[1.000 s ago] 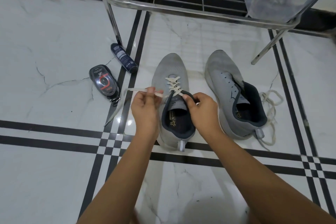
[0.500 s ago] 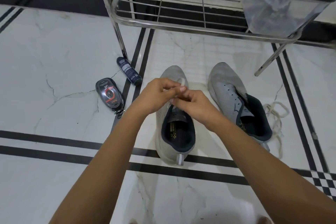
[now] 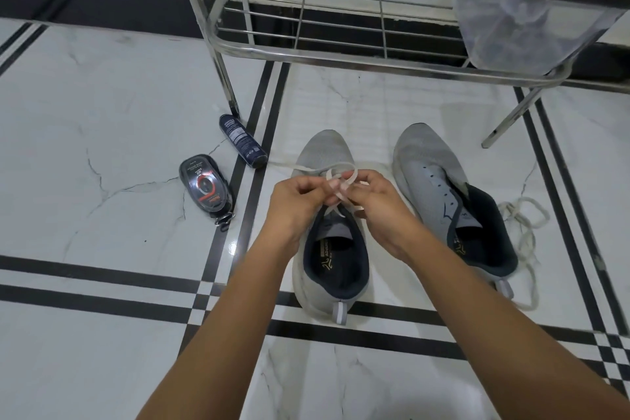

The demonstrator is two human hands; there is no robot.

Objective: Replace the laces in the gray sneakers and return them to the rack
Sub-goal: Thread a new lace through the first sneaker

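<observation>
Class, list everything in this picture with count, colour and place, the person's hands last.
laced sneaker: one, gray, floor centre, under hands
unlaced sneaker: one, gray, right of it
lace: one, white, pinched in both hands
loose lace: one, white, floor far right
spray can: one, dark, lying by rack leg
blister pack: one, black, floor left
rack: one, silver, behind sneakers
plastic container: one, translucent, on rack
left hand: one, pinching lace
right hand: one, pinching lace
</observation>
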